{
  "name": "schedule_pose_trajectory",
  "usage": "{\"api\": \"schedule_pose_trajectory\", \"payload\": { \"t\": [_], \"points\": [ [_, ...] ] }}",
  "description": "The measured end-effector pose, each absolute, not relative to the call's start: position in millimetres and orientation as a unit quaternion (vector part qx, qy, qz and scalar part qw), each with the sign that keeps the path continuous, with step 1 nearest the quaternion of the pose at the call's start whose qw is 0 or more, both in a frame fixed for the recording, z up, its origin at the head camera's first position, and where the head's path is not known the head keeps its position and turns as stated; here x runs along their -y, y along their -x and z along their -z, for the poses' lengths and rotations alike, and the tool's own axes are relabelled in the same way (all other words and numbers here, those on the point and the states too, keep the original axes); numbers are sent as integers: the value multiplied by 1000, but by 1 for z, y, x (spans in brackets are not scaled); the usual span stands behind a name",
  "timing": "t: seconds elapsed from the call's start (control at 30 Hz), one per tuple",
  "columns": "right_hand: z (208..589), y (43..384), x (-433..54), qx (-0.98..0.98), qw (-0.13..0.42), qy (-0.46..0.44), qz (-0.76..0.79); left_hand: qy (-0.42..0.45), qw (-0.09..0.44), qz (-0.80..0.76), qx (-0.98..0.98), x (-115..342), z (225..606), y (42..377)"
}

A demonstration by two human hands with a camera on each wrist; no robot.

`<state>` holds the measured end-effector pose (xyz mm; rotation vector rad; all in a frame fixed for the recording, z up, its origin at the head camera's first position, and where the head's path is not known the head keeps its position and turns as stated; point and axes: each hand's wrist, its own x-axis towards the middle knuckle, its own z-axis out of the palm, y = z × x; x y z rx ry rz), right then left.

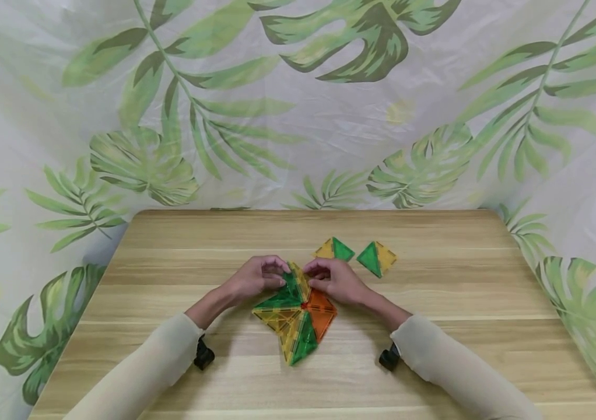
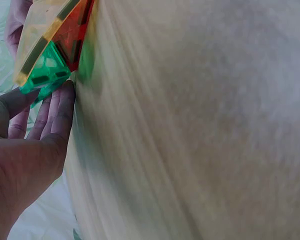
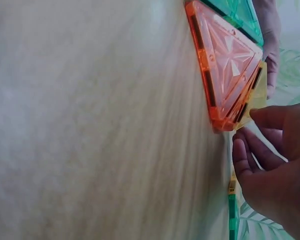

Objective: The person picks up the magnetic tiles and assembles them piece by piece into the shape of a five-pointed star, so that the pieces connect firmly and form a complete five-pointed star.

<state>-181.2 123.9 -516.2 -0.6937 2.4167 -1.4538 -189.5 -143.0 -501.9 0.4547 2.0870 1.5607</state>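
Observation:
A star-shaped build of see-through magnetic triangle tiles (image 1: 279,318) stands on the table in front of the person. Green, yellow and orange pieces meet at its raised middle. At the far left side of the build, the left hand (image 1: 257,276) pinches a green tile (image 2: 49,67), thumb on one face and fingers beyond it. Opposite, the right hand (image 1: 339,282) has its thumb against a yellow tile (image 3: 257,97), with its fingers curled under the edge. Right beside that hand is an orange tile (image 3: 227,60), its long edge down on the wood.
Behind the right hand lie two flat green-and-yellow tile pairs (image 1: 343,249) (image 1: 377,258). The wooden table (image 1: 198,233) ends at a leaf-print cloth (image 1: 256,128) that hangs behind and at both sides. A small black wrist camera (image 1: 204,354) sits under each forearm.

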Motion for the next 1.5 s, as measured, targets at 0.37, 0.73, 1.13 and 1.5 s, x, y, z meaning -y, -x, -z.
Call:
{"api": "schedule_pose_trajectory", "payload": {
  "t": [0.37, 0.73, 1.13, 1.5],
  "points": [
    [503, 142, -136, -851, 54, 247, 461, -200, 193, -570, -773, 139, 489, 200],
    [508, 105, -140, -890, 1, 270, 368, -316, 183, -486, -794, 128, 490, 204],
    [509, 115, -144, -887, 12, 319, 333, -339, 155, -440, -817, 137, 490, 200],
    [511, 150, -153, -869, 24, 372, 326, -319, 98, -398, -855, 159, 491, 191]
  ]
}}
